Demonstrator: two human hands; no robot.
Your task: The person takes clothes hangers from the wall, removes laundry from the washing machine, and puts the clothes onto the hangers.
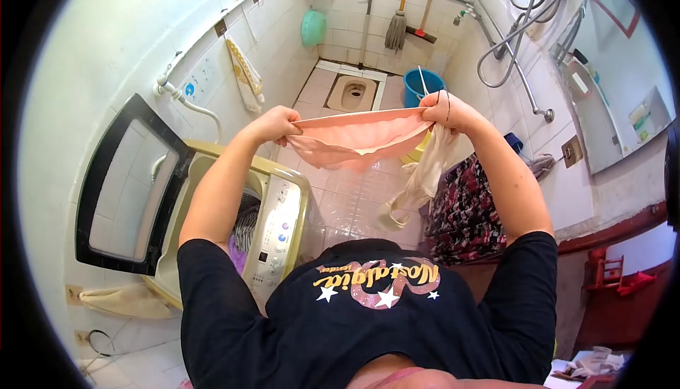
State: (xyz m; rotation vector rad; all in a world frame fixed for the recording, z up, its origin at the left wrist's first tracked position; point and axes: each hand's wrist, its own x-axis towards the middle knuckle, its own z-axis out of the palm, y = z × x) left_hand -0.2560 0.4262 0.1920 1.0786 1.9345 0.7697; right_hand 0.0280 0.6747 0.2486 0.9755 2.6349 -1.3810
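My left hand (pixel 276 124) and my right hand (pixel 449 111) are raised in front of me, each closed on one end of pink underpants (pixel 361 139). The upper edge is pulled nearly straight between them, and the thin fabric sags below. From my right hand also hangs a long cream-coloured cloth (pixel 425 180), twisted and drooping toward the floor; its exact kind is unclear. Left of me stands a top-loading washing machine (pixel 273 237) with its lid (pixel 124 184) up. Striped fabric (pixel 246 219) and purple fabric (pixel 237 253) lie in its drum, partly hidden by my left arm.
A squat toilet (pixel 353 94) is ahead in the tiled floor, with a blue bucket (pixel 423 86) to its right. A mop (pixel 397 31) hangs on the back wall. Dark patterned cloth (pixel 464 208) hangs at right, below a shower hose (pixel 489 63) and a mirror (pixel 616 92).
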